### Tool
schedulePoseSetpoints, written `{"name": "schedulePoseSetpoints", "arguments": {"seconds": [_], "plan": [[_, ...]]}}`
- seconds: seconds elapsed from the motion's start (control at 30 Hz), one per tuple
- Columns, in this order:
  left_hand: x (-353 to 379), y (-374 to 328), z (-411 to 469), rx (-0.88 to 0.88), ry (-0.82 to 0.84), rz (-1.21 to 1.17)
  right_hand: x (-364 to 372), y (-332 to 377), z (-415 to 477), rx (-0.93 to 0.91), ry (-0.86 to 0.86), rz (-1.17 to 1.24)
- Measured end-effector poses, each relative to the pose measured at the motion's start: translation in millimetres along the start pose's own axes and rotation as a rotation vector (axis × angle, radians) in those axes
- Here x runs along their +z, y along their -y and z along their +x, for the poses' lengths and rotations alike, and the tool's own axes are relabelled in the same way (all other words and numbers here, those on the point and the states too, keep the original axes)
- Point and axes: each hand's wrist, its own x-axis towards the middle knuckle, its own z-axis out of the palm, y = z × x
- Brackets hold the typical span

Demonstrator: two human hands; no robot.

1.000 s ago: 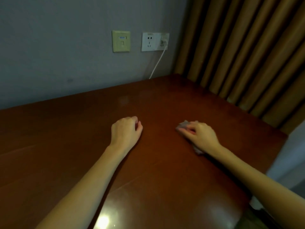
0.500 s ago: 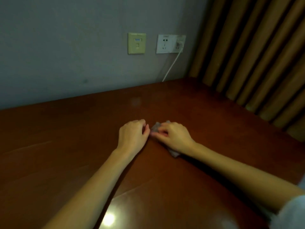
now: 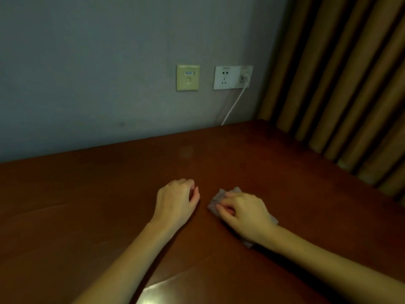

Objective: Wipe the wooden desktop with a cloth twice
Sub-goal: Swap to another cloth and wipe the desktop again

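Observation:
The dark reddish wooden desktop (image 3: 92,207) fills the lower half of the view. A small grey cloth (image 3: 217,199) lies crumpled on it, right of centre. My right hand (image 3: 243,213) presses down on the cloth with curled fingers, covering most of it; only the cloth's left edge and a corner by my wrist show. My left hand (image 3: 176,200) rests on the wood just left of the cloth, fingers loosely curled, holding nothing and a small gap away from it.
A grey wall stands behind the desk with a yellowish wall plate (image 3: 188,77) and a white power socket (image 3: 232,77); a white cable (image 3: 235,104) drops from it behind the desk. Brown curtains (image 3: 341,80) hang along the desk's right edge.
My right hand slid the cloth left until it met my left hand, then drew it a little back to the right. My left hand stayed in place.

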Motion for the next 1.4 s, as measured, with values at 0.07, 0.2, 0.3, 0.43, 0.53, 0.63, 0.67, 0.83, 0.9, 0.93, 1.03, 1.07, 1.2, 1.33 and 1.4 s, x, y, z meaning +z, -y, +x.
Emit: {"name": "schedulePoseSetpoints", "arguments": {"seconds": [0.07, 0.2, 0.3, 0.43, 0.53, 0.63, 0.67, 0.83, 0.9, 0.93, 1.03, 1.07, 1.2, 1.33, 1.4], "plan": [[-1, 1, -1, -0.014, 0.000, 0.007, 5, 10, 33, -0.019, 0.003, 0.010], [-2, 4, -1, -0.062, -0.005, -0.009, 1, 1, 85, 0.102, -0.020, 0.063], [-4, 2, -2, -0.060, 0.011, -0.024, -11, -21, 86, 0.222, -0.023, 0.038], [-2, 4, -3, -0.048, 0.006, -0.051, -14, -57, 43, 0.333, -0.019, 0.054], [-1, 6, -2, -0.045, -0.014, -0.033, -9, -55, 1, 0.300, -0.008, 0.014], [-1, 6, 5, -0.026, -0.001, -0.008, -6, -22, -6, 0.163, 0.017, 0.001], [-2, 7, 10, -0.031, 0.002, -0.007, -4, -11, 3, 0.115, 0.031, -0.002], [-1, 32, 41, -0.201, -0.013, 0.032, 10, 29, 90, -0.022, 0.024, 0.020], [3, 41, 50, -0.268, -0.026, 0.045, 18, 30, 126, -0.012, -0.006, 0.057], [5, 44, 54, -0.292, -0.030, 0.044, 23, 26, 143, -0.005, -0.019, 0.063], [12, 45, 69, -0.314, -0.030, 0.048, 27, 3, 174, 0.062, -0.028, 0.040], [15, 44, 73, -0.314, -0.031, 0.049, 25, -9, 179, 0.108, -0.026, 0.030], [22, 47, 80, -0.307, -0.025, 0.027, 11, -62, 170, 0.288, -0.035, -0.010], [26, 48, 80, -0.272, -0.041, 0.037, 3, -74, 120, 0.280, 0.006, 0.021], [27, 48, 80, -0.268, -0.043, 0.046, 4, -54, 99, 0.198, 0.036, 0.027]]}}
